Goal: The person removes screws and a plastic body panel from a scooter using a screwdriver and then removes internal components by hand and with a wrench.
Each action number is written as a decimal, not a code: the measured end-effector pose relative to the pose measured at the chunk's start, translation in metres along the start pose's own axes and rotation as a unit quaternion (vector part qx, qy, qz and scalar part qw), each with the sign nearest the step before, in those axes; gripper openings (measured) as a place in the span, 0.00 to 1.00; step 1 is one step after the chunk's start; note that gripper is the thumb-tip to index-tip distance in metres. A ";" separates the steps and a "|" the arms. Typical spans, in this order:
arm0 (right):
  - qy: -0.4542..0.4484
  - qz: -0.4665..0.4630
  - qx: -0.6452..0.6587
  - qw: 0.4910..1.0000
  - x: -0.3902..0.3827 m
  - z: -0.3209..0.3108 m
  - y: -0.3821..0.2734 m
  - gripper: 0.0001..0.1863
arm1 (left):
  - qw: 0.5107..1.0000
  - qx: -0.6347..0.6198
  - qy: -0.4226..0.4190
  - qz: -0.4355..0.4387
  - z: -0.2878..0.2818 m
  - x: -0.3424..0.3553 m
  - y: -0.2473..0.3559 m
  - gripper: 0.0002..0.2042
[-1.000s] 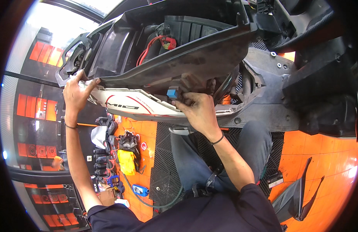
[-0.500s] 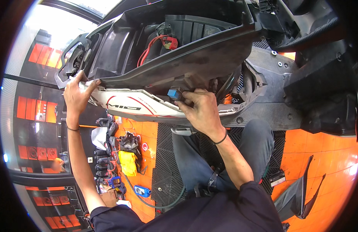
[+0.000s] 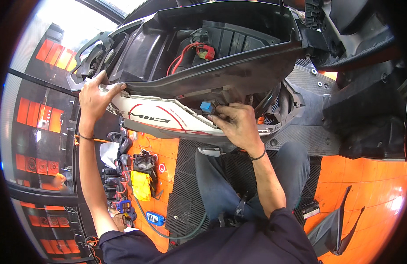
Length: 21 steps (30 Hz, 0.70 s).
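My left hand (image 3: 98,99) is closed on the upper edge of a white side panel (image 3: 146,114) with red and black graphics, at its left end. The panel runs below the black storage tub (image 3: 137,57) of a scooter, with an opening between them. In that opening my right hand (image 3: 238,123) has its thumb and fingers closed around a small blue-capped part (image 3: 207,106) with a dark body; its other end is hidden. Red cables (image 3: 181,59) lie inside the tub above. A dark footboard (image 3: 300,132) extends to the right.
Tools and bags, a yellow cloth (image 3: 141,185) and a blue bottle (image 3: 155,218) lie on the orange floor (image 3: 353,171) at lower left. My knees are below the scooter. Loose dark panels (image 3: 331,229) lie at lower right. Glass panes (image 3: 45,110) line the left side.
The scooter and both hands appear shifted slightly rightward in the view. The blue part has moved along with my right hand; both hands keep their grips.
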State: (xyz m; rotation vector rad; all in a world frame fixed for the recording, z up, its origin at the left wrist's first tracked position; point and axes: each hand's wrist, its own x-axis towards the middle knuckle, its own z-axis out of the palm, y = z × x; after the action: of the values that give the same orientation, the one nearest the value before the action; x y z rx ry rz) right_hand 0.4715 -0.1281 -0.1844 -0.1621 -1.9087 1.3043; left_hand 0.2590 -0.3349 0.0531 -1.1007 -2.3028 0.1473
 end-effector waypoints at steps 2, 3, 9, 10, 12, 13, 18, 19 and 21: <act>-0.004 -0.016 -0.011 1.000 0.002 0.001 -0.001 0.12 | 1.000 0.000 -0.009 -0.004 -0.004 0.001 -0.001 0.28; -0.005 -0.026 -0.020 0.999 0.003 -0.001 -0.001 0.12 | 1.000 -0.006 -0.017 -0.010 -0.003 0.001 0.000 0.28; -0.016 -0.007 0.013 1.000 0.004 0.001 -0.001 0.12 | 0.998 -0.011 -0.045 -0.032 -0.004 0.002 -0.002 0.30; -0.010 0.006 0.030 0.999 0.003 0.001 0.000 0.12 | 0.998 -0.015 -0.046 -0.034 -0.003 0.003 -0.001 0.30; 0.001 0.033 0.065 0.997 0.001 0.002 0.003 0.13 | 0.999 -0.015 -0.035 -0.026 -0.001 0.003 0.000 0.31; 0.003 0.027 0.067 0.997 0.001 0.003 0.004 0.13 | 1.000 -0.012 -0.022 -0.018 0.000 0.002 -0.001 0.31; 0.003 -0.028 0.021 0.999 -0.001 0.000 0.005 0.14 | 1.000 -0.024 -0.007 -0.010 -0.001 0.001 -0.002 0.32; 0.005 -0.025 0.018 1.000 -0.002 0.001 0.003 0.14 | 1.000 -0.024 0.000 -0.009 -0.002 0.001 -0.001 0.33; 0.001 -0.016 0.009 1.000 -0.003 -0.002 -0.004 0.14 | 1.000 -0.026 0.010 -0.012 -0.003 -0.003 -0.001 0.33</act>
State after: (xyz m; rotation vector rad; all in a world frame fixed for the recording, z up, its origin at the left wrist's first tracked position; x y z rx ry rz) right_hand 0.4759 -0.1304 -0.1823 -0.1247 -1.8894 1.2990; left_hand 0.2613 -0.3382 0.0541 -1.0961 -2.3123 0.0666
